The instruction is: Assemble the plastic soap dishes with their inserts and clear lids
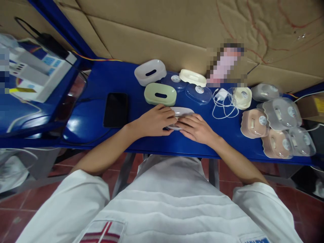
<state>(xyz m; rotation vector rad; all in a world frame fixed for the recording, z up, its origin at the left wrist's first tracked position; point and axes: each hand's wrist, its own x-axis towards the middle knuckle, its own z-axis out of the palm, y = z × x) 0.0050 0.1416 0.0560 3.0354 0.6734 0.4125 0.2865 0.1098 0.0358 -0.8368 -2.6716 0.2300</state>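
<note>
Together, the left hand (162,120) and right hand (195,128) pinch a white dish (182,110) from either side at the blue desk (157,146), near a green dish (160,101).

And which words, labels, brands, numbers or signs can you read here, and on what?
No text is legible.
Round stickers on clear lids: too small.
Lower right shirt patch: letters cut off, unreadable.
Striped shirt patch: no letters visible.
White power strip, far left: markings too blurred.
</note>
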